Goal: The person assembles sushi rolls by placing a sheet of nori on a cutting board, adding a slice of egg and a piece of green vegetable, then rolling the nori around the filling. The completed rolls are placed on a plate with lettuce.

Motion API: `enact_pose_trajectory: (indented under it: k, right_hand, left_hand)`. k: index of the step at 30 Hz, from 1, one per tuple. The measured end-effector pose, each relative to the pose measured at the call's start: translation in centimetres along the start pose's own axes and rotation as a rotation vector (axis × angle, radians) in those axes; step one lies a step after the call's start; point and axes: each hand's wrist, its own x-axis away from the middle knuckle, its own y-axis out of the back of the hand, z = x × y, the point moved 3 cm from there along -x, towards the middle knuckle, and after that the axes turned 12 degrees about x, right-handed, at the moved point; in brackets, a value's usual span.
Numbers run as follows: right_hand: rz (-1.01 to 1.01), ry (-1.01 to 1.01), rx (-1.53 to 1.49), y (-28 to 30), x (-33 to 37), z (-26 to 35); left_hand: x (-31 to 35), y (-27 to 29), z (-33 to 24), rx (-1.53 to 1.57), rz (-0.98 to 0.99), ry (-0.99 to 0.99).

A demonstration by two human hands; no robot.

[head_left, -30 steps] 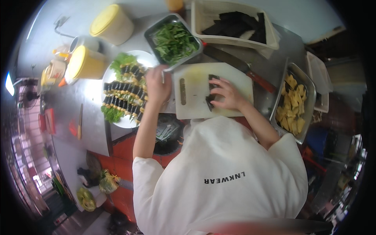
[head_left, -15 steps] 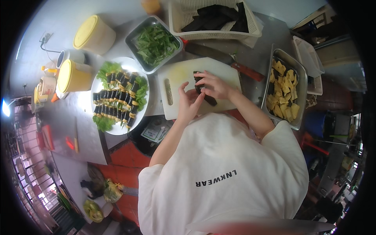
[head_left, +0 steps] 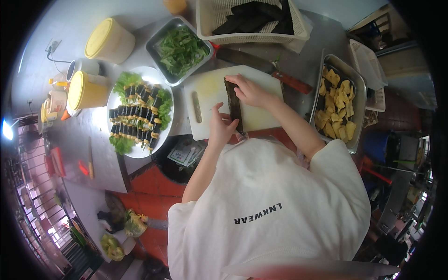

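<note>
A long dark seaweed strip (head_left: 235,109) lies lengthwise on the white cutting board (head_left: 210,86), its near end reaching the board's front edge. At its far end, the fingertips of my right hand (head_left: 254,94) are closed on the strip. My left hand (head_left: 220,125) is beside the strip's nearer half, thumb against it and index finger raised apart. To the left, a white plate (head_left: 169,126) carries lettuce and rows of dark-wrapped rolls (head_left: 135,113). Green leaves (head_left: 183,50) fill a metal tray (head_left: 150,50) behind the board. More dark strips (head_left: 254,18) lie in a white basket (head_left: 205,32).
Behind the board lies a cleaver (head_left: 247,59) with a reddish handle. A metal tray of yellow pieces (head_left: 337,109) stands on the right. Yellow-lidded tubs (head_left: 109,42) line the back left. A small knife (head_left: 90,163) rests at the far left.
The strip now shows stretched out lengthwise, where before my hands covered much of it. My right hand has shifted to its far end; my left hand has drawn slightly nearer my body.
</note>
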Motion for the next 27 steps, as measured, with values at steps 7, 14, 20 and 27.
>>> enact_pose_trajectory:
  k: [7,14,20,27]
  right_hand:
    - [0.022,0.160,0.185,-0.8,-3.0,-1.1]
    - [0.121,0.160,0.153,-1.0,-5.3,-1.8]
    - [-0.176,0.063,0.424,0.4,-4.5,-1.9]
    - [-0.397,-0.118,0.295,9.6,1.7,1.6]
  left_hand:
    - [1.5,0.4,-1.7,-0.541,-0.049,-0.268]
    - [-1.1,1.5,-2.1,-0.944,0.189,-0.609]
    - [-2.8,1.5,-2.6,-0.958,0.362,-0.560]
    - [-3.0,1.9,-2.4,-0.882,0.328,-0.656]
